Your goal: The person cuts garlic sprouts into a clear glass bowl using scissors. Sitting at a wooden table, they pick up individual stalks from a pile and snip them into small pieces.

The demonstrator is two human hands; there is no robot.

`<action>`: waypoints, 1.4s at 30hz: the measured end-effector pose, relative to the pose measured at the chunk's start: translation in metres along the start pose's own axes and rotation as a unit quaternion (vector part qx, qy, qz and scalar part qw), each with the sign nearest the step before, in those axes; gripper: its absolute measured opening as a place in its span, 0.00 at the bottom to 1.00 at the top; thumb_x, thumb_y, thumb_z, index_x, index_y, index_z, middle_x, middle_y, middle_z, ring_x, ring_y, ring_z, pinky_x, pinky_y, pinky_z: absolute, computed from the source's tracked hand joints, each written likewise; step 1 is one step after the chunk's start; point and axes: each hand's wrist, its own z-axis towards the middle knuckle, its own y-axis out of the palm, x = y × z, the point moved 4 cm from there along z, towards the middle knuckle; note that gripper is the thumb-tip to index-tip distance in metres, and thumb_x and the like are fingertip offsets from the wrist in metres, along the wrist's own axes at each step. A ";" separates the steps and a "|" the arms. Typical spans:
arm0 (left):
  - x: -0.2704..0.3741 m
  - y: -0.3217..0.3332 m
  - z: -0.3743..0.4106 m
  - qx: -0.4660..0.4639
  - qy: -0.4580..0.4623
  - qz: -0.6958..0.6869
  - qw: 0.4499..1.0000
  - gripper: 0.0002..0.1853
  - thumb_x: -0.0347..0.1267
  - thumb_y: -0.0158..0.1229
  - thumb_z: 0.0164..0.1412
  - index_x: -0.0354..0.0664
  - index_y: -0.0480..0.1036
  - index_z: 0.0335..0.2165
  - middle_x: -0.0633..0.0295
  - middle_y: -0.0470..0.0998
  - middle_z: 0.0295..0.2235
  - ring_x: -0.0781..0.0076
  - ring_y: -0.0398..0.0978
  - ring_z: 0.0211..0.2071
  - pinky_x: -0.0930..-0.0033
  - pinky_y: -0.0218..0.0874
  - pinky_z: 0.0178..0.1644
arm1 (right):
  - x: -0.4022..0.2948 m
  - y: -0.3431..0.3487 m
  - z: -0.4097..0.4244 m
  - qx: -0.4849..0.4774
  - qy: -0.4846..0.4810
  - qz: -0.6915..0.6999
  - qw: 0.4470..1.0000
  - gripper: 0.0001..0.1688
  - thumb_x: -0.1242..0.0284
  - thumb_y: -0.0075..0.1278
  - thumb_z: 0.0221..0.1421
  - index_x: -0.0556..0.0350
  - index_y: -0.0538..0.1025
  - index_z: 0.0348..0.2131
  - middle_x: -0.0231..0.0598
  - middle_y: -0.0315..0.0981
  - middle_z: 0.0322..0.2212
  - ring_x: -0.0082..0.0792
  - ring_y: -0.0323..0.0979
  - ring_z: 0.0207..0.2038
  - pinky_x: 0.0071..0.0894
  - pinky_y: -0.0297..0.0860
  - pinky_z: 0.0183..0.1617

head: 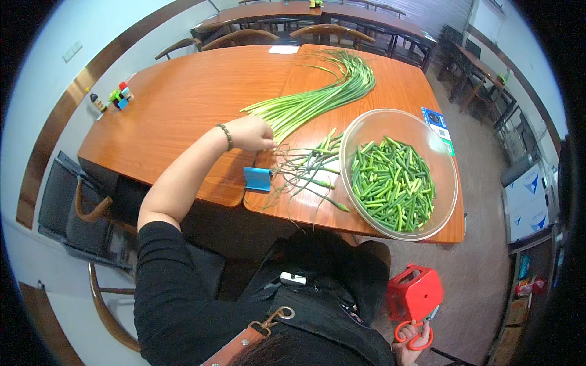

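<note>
My left hand (pixel 249 132), with a beaded bracelet on its wrist, reaches over the wooden table to the near ends of a bundle of long garlic scapes (pixel 325 96). Its fingers are bent against the stems; whether they pinch one is hidden. Low at the right, off the table, my right hand (pixel 405 353) holds scissors (pixel 419 337) by their orange-red handles, blades pointing up. A large clear plastic bowl (pixel 439 196) at the table's right holds many short cut scape pieces (pixel 393 183). Loose scape tips with buds (pixel 316 169) lie between the bowl and my left hand.
A blue holder (pixel 257 179) stands at the table's (pixel 183 100) near edge. Bottles (pixel 97 103) stand at the far left. Printed cards (pixel 437 126) lie beyond the bowl. A red plastic stool (pixel 419 293) is on the floor at right. Chairs (pixel 87 219) and other tables surround me.
</note>
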 end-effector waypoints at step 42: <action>0.007 -0.145 0.040 0.166 0.105 -0.810 0.553 0.16 0.31 0.46 0.64 0.37 0.65 0.49 0.67 0.66 0.29 0.79 0.60 0.26 0.79 0.56 0.28 | -0.066 0.278 0.156 -0.130 -0.361 -0.216 0.898 0.09 0.68 0.45 0.59 0.54 0.67 0.31 0.22 0.53 0.14 0.15 0.53 0.11 0.18 0.54 0.12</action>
